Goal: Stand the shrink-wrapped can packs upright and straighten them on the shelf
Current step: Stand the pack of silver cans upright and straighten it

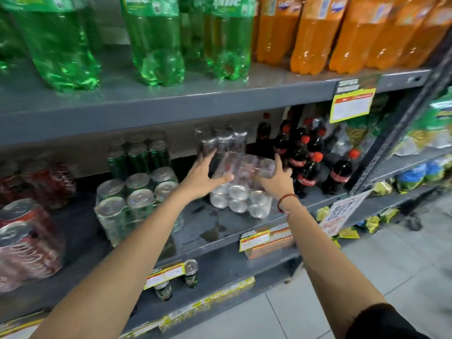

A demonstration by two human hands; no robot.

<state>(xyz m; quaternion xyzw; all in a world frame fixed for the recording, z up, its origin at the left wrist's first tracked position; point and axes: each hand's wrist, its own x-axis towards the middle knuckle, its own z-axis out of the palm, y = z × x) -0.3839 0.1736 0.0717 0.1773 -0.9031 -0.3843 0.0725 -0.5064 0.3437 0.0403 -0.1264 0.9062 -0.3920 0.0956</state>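
On the grey middle shelf [220, 241], a shrink-wrapped pack of silver cans [241, 204] lies on its side with its can ends facing me. A second silver pack [244, 167] rests tilted on top of it. My left hand [203, 178] presses its left side with fingers spread, and my right hand [276, 179] grips its right end. A third silver pack [223, 143] stands behind them. To the left are green can packs [137, 204], with more stacked behind [139, 155]. Red cola can packs [22, 243] lean at the far left.
Cola bottles [305, 167] stand close to my right hand. Green bottles [156, 45] and orange bottles [318, 33] fill the upper shelf. A wet patch [212, 232] marks the shelf front. Two loose cans [190, 270] sit on the lower shelf. Snack packets [349, 232] lie on the floor.
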